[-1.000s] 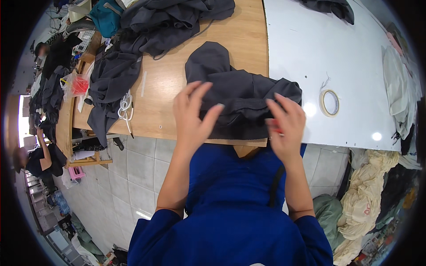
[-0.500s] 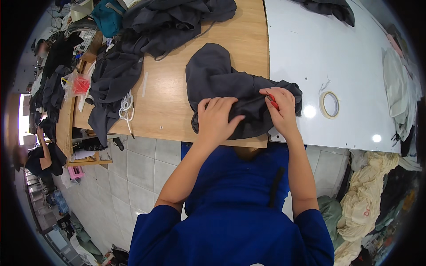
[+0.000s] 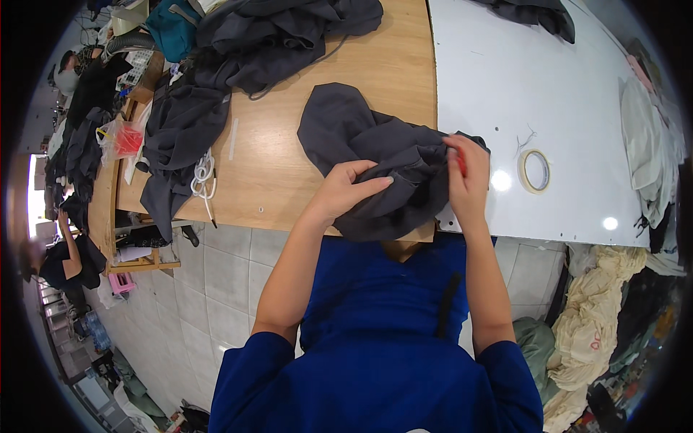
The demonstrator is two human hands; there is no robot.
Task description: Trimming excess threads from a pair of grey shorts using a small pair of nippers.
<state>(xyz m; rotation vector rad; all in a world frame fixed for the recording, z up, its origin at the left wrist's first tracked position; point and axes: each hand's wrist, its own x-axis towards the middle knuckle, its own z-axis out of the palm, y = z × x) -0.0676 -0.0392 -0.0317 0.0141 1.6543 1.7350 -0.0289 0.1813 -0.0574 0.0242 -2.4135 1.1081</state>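
Note:
A dark grey garment (image 3: 390, 141) lies bunched at the front of the wooden table, part of it reaching over onto the white board. My left hand (image 3: 345, 193) pinches a fold of it, with the thumb on top and the fingers tucked into the cloth. At the garment's right side, my right hand (image 3: 471, 173) is closed around a small red-handled tool (image 3: 462, 163), mostly covered by the palm and fingers. Its kind cannot be made out. The fingertips of that hand touch the cloth's edge.
On the white board (image 3: 577, 144) to the right lie a masking tape roll (image 3: 535, 172) and loose threads (image 3: 525, 138). More dark grey cloth (image 3: 267, 40) is heaped at the back left, near a white cord (image 3: 204, 175). Another person (image 3: 68, 260) is at the far left.
My left hand has gone from lying spread on the cloth to pinching a fold. The garment has been turned up and shifted towards me. My right hand moved slightly right.

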